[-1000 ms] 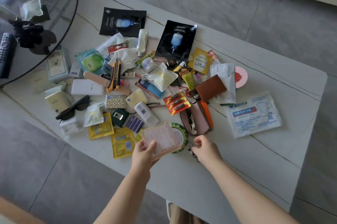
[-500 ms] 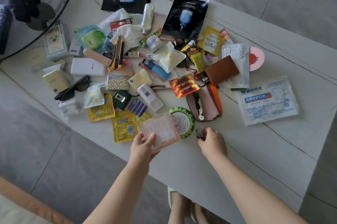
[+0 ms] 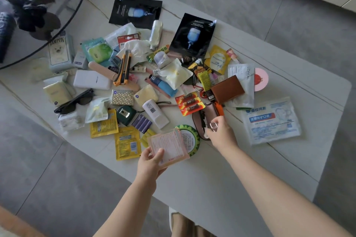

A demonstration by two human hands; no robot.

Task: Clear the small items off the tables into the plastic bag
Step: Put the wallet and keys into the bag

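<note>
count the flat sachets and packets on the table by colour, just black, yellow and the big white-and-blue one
black sheet-mask packets: 2
yellow sachets: 3
white-and-blue face-mask packet: 1
total: 6

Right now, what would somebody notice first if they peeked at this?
Probably the big messy heap of little things covering the pale table, with two black face-mask packets at its far edge. Next, the two hands at the near side: the left hand holds a pink packet, and the right hand pinches something small beside a pinkish pouch.
</note>
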